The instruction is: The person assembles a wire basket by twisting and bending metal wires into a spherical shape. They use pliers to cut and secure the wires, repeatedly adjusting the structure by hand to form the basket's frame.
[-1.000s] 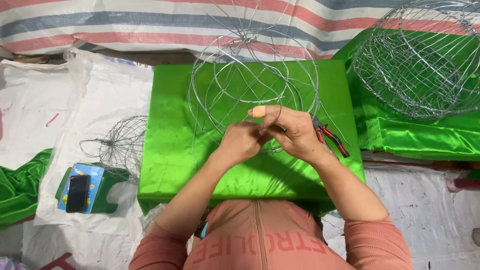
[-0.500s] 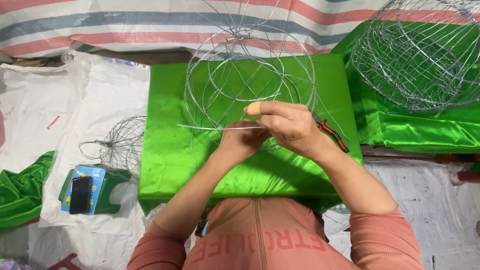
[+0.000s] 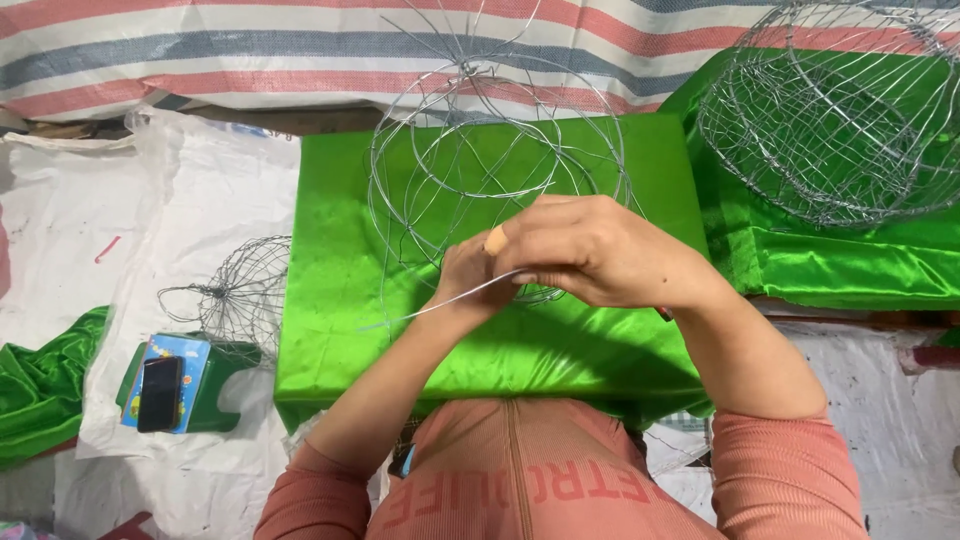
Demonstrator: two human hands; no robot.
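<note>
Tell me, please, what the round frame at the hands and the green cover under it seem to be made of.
Round frame: thin bare metal wire, silver-grey, probably steel; the rings and ribs glint and hold their curves. Both hands, left and right, pinch a loose strand. Green cover: glossy fabric, satin-like; bright sheen and soft folds at its edges.

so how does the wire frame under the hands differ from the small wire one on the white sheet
The wire frame under the hands is large, sits on green cloth, and both hands, left and right, work at it. The small wire frame is much smaller, lies on the white sheet, and is untouched. Both are rounded cages of thin grey wire.
</note>
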